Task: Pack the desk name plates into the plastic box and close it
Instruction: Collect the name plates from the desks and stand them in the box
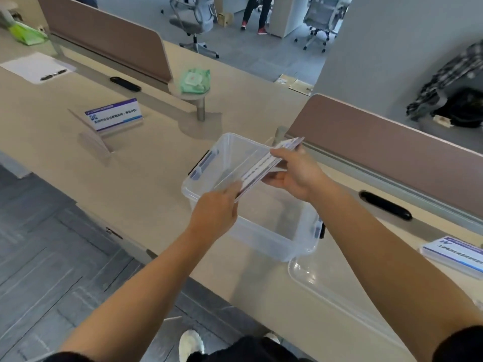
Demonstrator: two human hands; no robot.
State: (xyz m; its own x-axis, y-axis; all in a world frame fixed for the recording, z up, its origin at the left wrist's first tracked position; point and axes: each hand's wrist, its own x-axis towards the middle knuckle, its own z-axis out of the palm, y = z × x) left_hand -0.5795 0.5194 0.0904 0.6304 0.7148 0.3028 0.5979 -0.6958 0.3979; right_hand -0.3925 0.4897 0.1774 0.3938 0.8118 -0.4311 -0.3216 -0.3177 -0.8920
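Head view, held plates: a thin bundle of name plates (266, 165) hangs edge-on above the open plastic box (261, 240), slanting from its near-left side toward its far-right corner. It is not yet inside. How many plates are in the bundle is probably too blurred to count.
Left hand: the left hand (217, 215) pinches the near end of the bundle, grip closed on it.
Right hand: the right hand (295, 176) holds the far half with its thumb on top and fingers beneath, grip closed on the same bundle.
Box: it stands on the bench (130, 184) with its lid off.
Lid: the lid (339, 301) lies flat on the bench at the box's near-right corner.
Plates still out: one standing plate (115, 114) is well to the left. A flat pile (454, 254) is at the right edge.
Doing the step well: swing the bundle parallel to the box's long wall and keep both ends level. Lower it flat to the floor against one side so later plates fit.
Care: keep the edges squared so the plates do not fan. Let go only once the bundle rests.
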